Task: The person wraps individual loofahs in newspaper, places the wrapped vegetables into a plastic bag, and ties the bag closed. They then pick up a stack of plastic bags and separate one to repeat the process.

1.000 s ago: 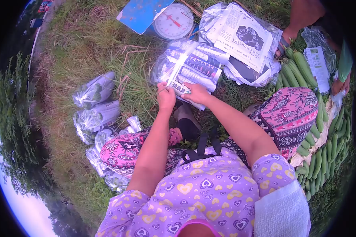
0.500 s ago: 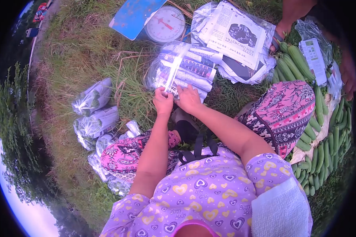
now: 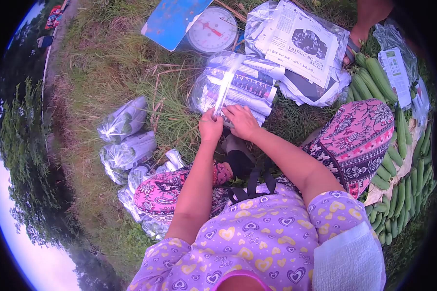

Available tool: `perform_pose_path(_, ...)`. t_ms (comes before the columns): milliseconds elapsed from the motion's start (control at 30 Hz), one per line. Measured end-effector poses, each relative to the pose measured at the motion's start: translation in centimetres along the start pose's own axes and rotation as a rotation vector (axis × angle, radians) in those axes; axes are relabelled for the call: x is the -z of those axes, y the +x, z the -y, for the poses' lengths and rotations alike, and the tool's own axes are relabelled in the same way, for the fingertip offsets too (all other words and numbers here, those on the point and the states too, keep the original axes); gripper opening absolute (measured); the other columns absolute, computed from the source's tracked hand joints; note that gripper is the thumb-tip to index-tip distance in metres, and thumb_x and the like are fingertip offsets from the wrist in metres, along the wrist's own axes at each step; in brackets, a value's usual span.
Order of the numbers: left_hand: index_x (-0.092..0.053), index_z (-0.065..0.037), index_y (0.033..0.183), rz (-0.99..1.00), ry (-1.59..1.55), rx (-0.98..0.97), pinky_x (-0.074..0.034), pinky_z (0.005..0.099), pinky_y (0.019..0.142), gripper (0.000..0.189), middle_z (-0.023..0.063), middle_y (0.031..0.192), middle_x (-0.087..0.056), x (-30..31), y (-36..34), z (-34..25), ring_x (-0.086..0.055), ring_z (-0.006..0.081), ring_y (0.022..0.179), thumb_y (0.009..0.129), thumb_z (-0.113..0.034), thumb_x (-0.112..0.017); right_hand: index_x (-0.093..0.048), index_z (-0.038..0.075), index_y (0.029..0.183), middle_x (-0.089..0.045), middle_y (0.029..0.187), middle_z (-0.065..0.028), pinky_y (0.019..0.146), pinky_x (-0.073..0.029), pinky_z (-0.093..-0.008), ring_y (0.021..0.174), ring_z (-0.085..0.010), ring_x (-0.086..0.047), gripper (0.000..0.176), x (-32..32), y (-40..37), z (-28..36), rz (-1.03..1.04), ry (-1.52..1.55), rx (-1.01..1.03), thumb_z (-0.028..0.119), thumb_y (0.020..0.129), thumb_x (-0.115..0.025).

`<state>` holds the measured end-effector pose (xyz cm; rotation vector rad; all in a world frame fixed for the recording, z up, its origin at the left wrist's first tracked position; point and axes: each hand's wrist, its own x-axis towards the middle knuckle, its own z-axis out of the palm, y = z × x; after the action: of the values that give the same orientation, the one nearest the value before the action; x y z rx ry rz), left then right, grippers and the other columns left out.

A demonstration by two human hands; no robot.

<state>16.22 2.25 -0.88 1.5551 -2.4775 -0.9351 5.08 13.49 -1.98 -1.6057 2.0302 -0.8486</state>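
A clear plastic bag [image 3: 199,92] wraps several newspaper rolls [image 3: 252,86] on the grass, with a pale strip [image 3: 228,80] running across it. My left hand [image 3: 210,127] pinches the near end of this strip at the bundle's lower edge. Close beside it, my right hand [image 3: 241,121] rests on the lower edge of the bundle with its fingers bent and a little spread. The two hands nearly touch. What lies under the right fingertips is hard to make out.
A dial scale [image 3: 211,30] and blue board [image 3: 175,22] lie beyond the bundle. Newspapers [image 3: 303,46] are to their right. Wrapped bundles [image 3: 130,150] lie at left, green vegetables [image 3: 403,194] at right. Another person's foot [image 3: 358,36] is at the upper right.
The whole view has shifted slightly, so things appear farther right. Both hands stay at the bundle's lower edge, and the right fingers have moved slightly on it. The other person's hand at right is out of view.
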Motion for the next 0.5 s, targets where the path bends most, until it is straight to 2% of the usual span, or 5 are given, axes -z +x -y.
perform_pose_path(67,-0.065,-0.001,0.102,-0.064,0.089,-0.117,-0.048,0.041,0.077,0.034,0.0196,0.086,-0.064,-0.8,0.3,1.4,-0.062,0.0337,0.076,0.074,-0.02,-0.059,-0.051,0.006,0.12,-0.05,0.111,-0.0051,0.087,-0.035,-0.0361,0.108,-0.0215,-0.045,0.063,-0.1,0.5,-0.3,0.036,-0.009,-0.003,0.012,0.061,-0.072)
perform_pose_path(167,-0.065,-0.001,0.092,0.006,0.108,-0.062,-0.048,0.0417,0.073,0.026,0.0175,0.079,-0.064,0.7,-0.1,-1.2,-0.061,0.0335,0.074,0.075,-0.02,-0.058,-0.056,0.006,0.114,-0.051,0.108,-0.0047,0.086,-0.035,-0.0354,0.107,-0.021,-0.045,0.055,0.4,1.3,-0.1,0.079,-0.015,-0.014,0.011,0.061,-0.07)
perform_pose_path(200,-0.062,-0.001,0.082,-0.065,0.092,-0.156,-0.046,0.0422,0.069,0.019,0.0161,0.068,-0.06,0.5,-0.1,-1.0,-0.059,0.034,0.068,0.075,-0.018,-0.058,-0.057,0.006,0.112,-0.051,0.108,-0.0045,0.086,-0.035,-0.0351,0.106,-0.0209,-0.045,0.052,0.3,1.5,-0.1,0.088,-0.016,-0.019,0.011,0.061,-0.069)
perform_pose_path(300,-0.064,-0.003,0.09,-0.008,0.178,-0.155,-0.047,0.0414,0.076,0.024,0.0136,0.073,-0.064,0.6,0.2,-0.5,-0.062,0.0288,0.068,0.073,-0.018,-0.06,-0.06,0.006,0.107,-0.052,0.105,-0.0042,0.084,-0.035,-0.0345,0.105,-0.0207,-0.045,0.046,0.0,1.9,-0.2,0.045,-0.023,-0.014,0.01,0.061,-0.068)
perform_pose_path(500,-0.06,-0.007,0.089,-0.056,0.236,-0.16,-0.022,0.0615,0.1,0.019,0.005,0.084,-0.06,0.0,-0.9,-0.7,-0.057,0.0242,0.085,0.071,-0.014,-0.059,-0.06,0.006,0.107,-0.051,0.104,-0.0044,0.083,-0.035,-0.0356,0.104,-0.021,-0.045,0.046,0.1,2.1,0.0,0.071,-0.007,-0.025,0.011,0.062,-0.068)
